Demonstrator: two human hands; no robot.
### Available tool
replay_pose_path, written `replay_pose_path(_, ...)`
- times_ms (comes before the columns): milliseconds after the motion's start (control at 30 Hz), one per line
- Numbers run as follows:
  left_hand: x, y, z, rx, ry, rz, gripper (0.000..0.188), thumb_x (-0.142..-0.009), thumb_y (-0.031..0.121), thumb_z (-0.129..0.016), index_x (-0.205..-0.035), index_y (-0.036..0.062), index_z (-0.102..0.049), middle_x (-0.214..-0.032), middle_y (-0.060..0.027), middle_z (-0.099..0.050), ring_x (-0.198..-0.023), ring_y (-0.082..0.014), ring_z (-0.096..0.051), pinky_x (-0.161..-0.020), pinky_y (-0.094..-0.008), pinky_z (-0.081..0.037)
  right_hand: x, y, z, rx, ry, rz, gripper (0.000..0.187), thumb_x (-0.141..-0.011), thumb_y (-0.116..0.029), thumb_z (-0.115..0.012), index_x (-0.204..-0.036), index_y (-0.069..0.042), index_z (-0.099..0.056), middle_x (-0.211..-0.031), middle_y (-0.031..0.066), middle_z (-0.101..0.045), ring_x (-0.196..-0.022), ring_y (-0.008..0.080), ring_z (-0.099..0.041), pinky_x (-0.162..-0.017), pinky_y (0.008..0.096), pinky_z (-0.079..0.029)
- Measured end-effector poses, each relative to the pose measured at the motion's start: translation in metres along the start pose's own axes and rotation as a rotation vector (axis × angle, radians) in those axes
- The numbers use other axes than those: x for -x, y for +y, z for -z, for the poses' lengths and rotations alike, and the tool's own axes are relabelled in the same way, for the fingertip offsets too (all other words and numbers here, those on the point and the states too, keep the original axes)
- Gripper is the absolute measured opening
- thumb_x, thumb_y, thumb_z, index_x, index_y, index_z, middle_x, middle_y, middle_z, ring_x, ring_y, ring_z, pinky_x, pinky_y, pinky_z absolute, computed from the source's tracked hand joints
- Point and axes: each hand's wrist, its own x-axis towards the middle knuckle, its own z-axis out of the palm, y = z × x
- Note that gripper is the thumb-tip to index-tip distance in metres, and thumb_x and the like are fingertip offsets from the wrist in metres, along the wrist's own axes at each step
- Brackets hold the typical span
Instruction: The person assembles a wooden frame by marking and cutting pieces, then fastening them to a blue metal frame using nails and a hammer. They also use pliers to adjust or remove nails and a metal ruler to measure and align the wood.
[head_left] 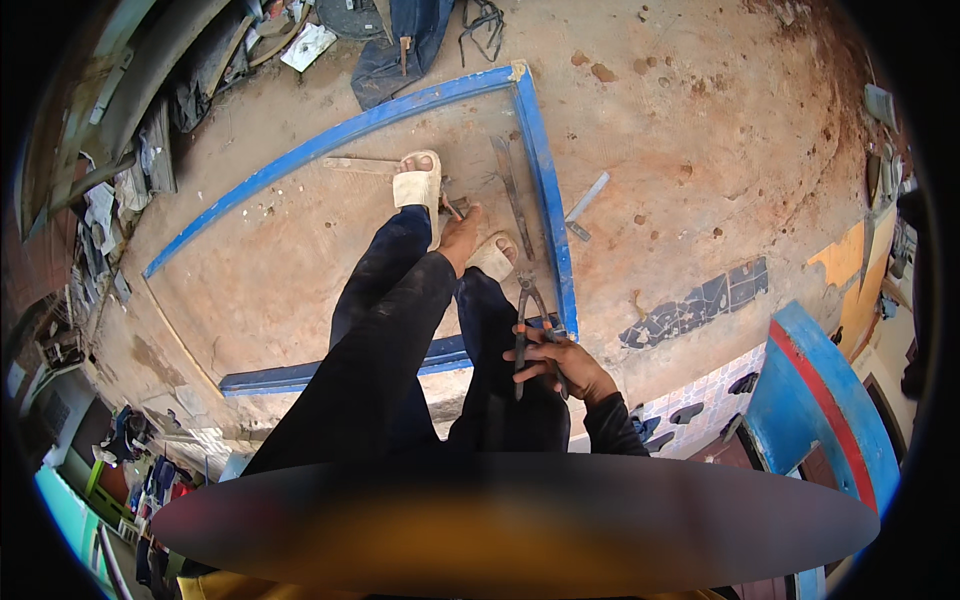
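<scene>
My right hand [565, 365] is wrapped round the handles of a pair of pincers [527, 290], their jaws pointing away from me. My left hand [460, 238] reaches down between my two sandalled feet. Its fingers are closed by a small dark piece [455, 207] next to the left sandal [416, 190]; what exactly they hold is too small to make out. Around my feet lies a blue frame [545, 180] on the ground. Inside it, near its right side, rests a long thin dark metal strip [512, 200].
A try square [586, 207] lies just outside the frame's right side. Behind the left sandal is a flat wooden strip [360, 165]. Dark cloth [400, 55] and scrap lie at the far left. Broken dark tiles [700, 305] and a blue panel with a red stripe [820, 400] are at right.
</scene>
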Motion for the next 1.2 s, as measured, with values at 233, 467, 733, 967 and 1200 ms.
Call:
replay_pose_path(233, 0.063, -0.013, 0.128, -0.405, -0.088, -0.320, 0.082, -0.100, 0.053, -0.069, -0.160, -0.0008, -0.049, -0.155, -0.0212, -0.061, -0.150, -0.0252, -0.052, -0.121, -0.0307, -0.039, -0.106, -0.079, -0.009, 0.075, 0.043, 0.033, 0.043, -0.110, -0.025, -0.056, -0.151, -0.014, -0.053, -0.116, 0.0239, -0.079, -0.076, 0.0192, -0.081, -0.038, 0.0197, -0.043)
replay_pose_path(467, 0.115, -0.041, 0.284, -1.145, 0.194, -0.498, 0.064, -0.101, 0.042, -0.067, -0.153, 0.0060, -0.060, -0.149, -0.0156, -0.066, -0.156, -0.0369, -0.042, -0.133, -0.0561, -0.018, -0.232, -0.204, -0.077, 0.256, 0.267, -0.010, 0.035, -0.105, -0.027, -0.061, -0.138, -0.016, -0.060, -0.109, 0.0202, -0.081, -0.077, 0.0214, -0.081, -0.039, 0.0232, -0.037)
replay_pose_path(733, 0.097, -0.007, 0.338, -0.984, 0.152, -0.503, 0.052, -0.095, 0.035, -0.074, -0.140, 0.0085, -0.069, -0.146, -0.0123, -0.067, -0.150, -0.0345, -0.048, -0.129, -0.0482, -0.031, -0.265, -0.267, -0.157, 0.439, 0.511, -0.131, 0.040, -0.104, -0.024, -0.065, -0.139, -0.004, -0.061, -0.115, 0.0273, -0.077, -0.083, 0.0310, -0.082, -0.037, 0.0258, -0.036)
replay_pose_path(967, 0.088, 0.022, 0.353, -0.876, 0.119, -0.503, 0.044, -0.093, 0.028, -0.076, -0.132, 0.0088, -0.073, -0.131, -0.0128, -0.072, -0.138, -0.0344, -0.058, -0.123, -0.0473, -0.039, -0.315, -0.318, -0.134, 0.480, 0.519, -0.128, 0.046, -0.106, -0.031, -0.066, -0.131, 0.007, -0.056, -0.107, 0.0327, -0.076, -0.086, 0.0304, -0.083, -0.036, 0.0290, -0.032)
replay_pose_path(1200, 0.082, 0.029, 0.330, -0.700, 0.214, -0.503, 0.037, -0.091, 0.025, -0.077, -0.124, 0.0079, -0.076, -0.123, -0.0136, -0.075, -0.126, -0.0355, -0.065, -0.117, -0.0485, -0.046, -0.380, -0.362, -0.095, 0.610, 0.546, -0.339, 0.051, -0.103, -0.025, -0.065, -0.139, 0.007, -0.049, -0.118, 0.0378, -0.071, -0.082, 0.0353, -0.081, -0.048, 0.0325, -0.050)
